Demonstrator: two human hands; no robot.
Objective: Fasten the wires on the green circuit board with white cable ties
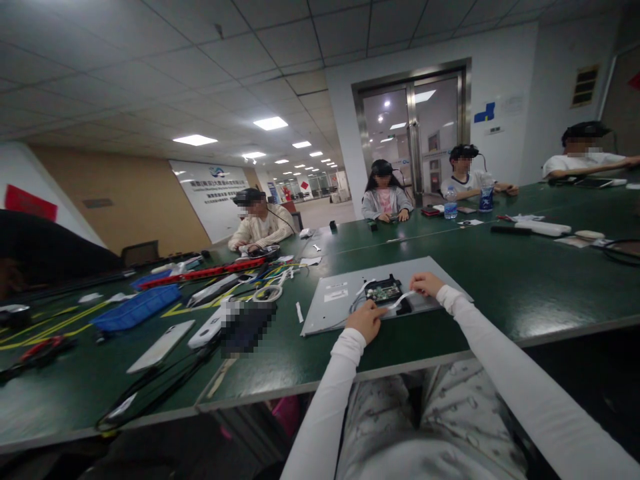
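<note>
A grey flat panel (345, 307) lies on the green table in front of me, with a green circuit board (385, 289) in a black frame on top of it. Between my hands runs a white flat strip (401, 300); I cannot tell whether it is a ribbon cable or tape. My left hand (367, 321) is closed at the strip's near left end, low on the panel. The other end is pinched by my right hand (426, 285), just right of the board. Thin light cables (358, 297) curve along the board's left side. A small black patch (404, 308) shows under the strip.
Left of the panel lie a small white strip (299, 313), a coiled white cable (268, 293), a white phone-like slab (161, 346) and a blue tray (137, 308). Several people sit around the table (475, 273). Two bottles (451, 203) stand at the far side.
</note>
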